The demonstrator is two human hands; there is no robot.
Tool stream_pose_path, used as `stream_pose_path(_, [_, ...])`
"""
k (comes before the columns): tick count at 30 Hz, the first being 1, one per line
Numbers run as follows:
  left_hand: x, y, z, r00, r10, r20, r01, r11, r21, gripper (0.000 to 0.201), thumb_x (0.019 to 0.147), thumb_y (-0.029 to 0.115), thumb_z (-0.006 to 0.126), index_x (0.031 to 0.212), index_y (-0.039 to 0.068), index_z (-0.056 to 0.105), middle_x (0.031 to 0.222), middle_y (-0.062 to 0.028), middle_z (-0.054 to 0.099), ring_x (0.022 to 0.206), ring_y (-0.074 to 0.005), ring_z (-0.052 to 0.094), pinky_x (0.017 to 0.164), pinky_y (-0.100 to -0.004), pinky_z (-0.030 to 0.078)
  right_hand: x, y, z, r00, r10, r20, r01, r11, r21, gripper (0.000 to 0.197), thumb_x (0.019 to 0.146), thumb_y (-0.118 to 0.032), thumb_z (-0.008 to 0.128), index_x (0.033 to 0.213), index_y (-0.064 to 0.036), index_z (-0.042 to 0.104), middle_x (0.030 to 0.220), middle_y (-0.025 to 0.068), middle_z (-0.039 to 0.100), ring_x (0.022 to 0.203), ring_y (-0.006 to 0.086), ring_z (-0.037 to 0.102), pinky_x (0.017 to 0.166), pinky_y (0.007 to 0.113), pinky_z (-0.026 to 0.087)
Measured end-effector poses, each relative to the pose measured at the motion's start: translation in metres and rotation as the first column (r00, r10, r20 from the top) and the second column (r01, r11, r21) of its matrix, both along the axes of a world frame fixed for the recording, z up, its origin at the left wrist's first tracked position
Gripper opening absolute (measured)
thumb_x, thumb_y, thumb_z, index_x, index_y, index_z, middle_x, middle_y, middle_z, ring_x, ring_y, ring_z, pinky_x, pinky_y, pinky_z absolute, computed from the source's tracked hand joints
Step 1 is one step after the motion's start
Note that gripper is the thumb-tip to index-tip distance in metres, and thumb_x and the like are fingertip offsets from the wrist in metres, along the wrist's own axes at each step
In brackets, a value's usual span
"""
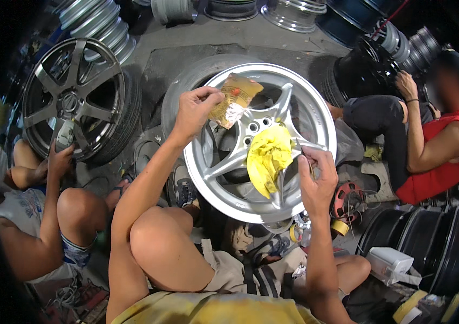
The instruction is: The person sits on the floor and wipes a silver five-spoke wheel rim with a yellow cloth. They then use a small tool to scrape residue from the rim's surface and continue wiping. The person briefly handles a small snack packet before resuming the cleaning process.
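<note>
A silver five-spoke alloy wheel rim [211, 171] lies face up in front of my knees. My left hand [197, 110] is closed in a pinch on the edge of a crumpled yellow-brown sheet [236, 96] with a shiny silver patch, held over the rim's upper left spokes. A bright yellow cloth [270, 156] lies bunched over the hub and a lower spoke, below the bolt holes. At the rim's right side, my right hand [318, 175] has its fingers curled together around something small and dark, too hidden to name.
On the left, a person holds a tool against a dark wheel with a tyre [73, 102]. Another person in a red top [445, 146] sits at the right beside a black rim [364, 70]. Stacked rims [92, 27] stand behind. Tape rolls [340, 227] and a white container [391, 262] lie lower right.
</note>
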State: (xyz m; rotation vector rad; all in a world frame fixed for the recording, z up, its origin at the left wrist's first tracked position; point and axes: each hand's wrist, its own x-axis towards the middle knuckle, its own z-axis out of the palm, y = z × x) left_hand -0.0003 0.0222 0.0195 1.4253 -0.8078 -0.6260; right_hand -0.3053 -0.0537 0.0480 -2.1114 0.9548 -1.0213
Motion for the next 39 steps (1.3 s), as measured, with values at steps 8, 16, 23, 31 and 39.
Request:
stream_pose_path(8, [-0.018, -0.002, 0.083, 0.990, -0.141, 0.008, 0.141, 0.989, 0.044, 0.021, 0.096, 0.016, 0.069, 0.103, -0.003, 0.074, 0.089, -0.0019, 0.071, 0.075, -0.0046, 0.063, 0.066, -0.0199, 0.050, -0.115, 0.027, -0.012, 0.990, -0.128, 0.064, 0.104, 0.951, 0.290, 0.015, 0.100, -0.010, 0.060, 0.107, 0.0025, 0.066, 0.087, 0.0064, 0.066, 0.070, 0.0102, 0.061, 0.064, 0.026, 0.049])
stream_pose_path(16, [-0.080, 0.002, 0.191, 0.922, -0.268, 0.279, 0.313, 0.941, -0.131, 0.024, 0.096, 0.015, 0.069, 0.110, -0.004, 0.074, 0.092, -0.0025, 0.072, 0.081, -0.0046, 0.063, 0.072, -0.0215, 0.052, -0.151, 0.064, -0.040, 0.979, -0.204, 0.001, 0.195, 0.938, 0.287, 0.018, 0.102, -0.015, 0.056, 0.106, 0.0022, 0.062, 0.088, 0.0113, 0.067, 0.081, 0.0193, 0.064, 0.075, 0.034, 0.050])
stream_pose_path(23, [-0.101, 0.024, 0.151, 0.916, -0.349, 0.197, 0.294, 0.919, 0.263, 0.024, 0.097, 0.020, 0.069, 0.110, 0.000, 0.075, 0.089, -0.0003, 0.071, 0.075, -0.0041, 0.061, 0.066, -0.0203, 0.049, -0.160, 0.068, -0.048, 0.962, -0.270, 0.031, 0.245, 0.910, 0.336, 0.026, 0.107, -0.022, 0.047, 0.111, 0.0010, 0.058, 0.081, 0.0098, 0.062, 0.075, 0.0197, 0.058, 0.074, 0.036, 0.047])
stream_pose_path(31, [-0.131, 0.037, 0.102, 0.776, -0.621, -0.111, 0.608, 0.690, 0.394, 0.020, 0.096, 0.020, 0.069, 0.093, 0.001, 0.074, 0.072, 0.0039, 0.063, 0.064, -0.0025, 0.052, 0.058, -0.0201, 0.040, -0.144, 0.064, -0.029, 0.930, -0.253, 0.268, 0.025, 0.768, 0.640, 0.020, 0.104, -0.021, 0.058, 0.110, -0.0028, 0.064, 0.077, -0.0078, 0.050, 0.065, 0.0023, 0.038, 0.057, 0.022, 0.032])
stream_pose_path(39, [-0.157, 0.043, 0.098, 0.666, -0.725, -0.174, 0.718, 0.561, 0.412, 0.022, 0.092, 0.017, 0.066, 0.097, -0.003, 0.075, 0.076, 0.0010, 0.066, 0.067, -0.0048, 0.056, 0.062, -0.0224, 0.046, -0.125, 0.071, 0.007, 0.944, -0.118, 0.308, -0.097, 0.794, 0.600, 0.024, 0.104, -0.023, 0.061, 0.106, -0.0015, 0.072, 0.067, -0.0110, 0.045, 0.059, 0.0006, 0.032, 0.054, 0.022, 0.026])
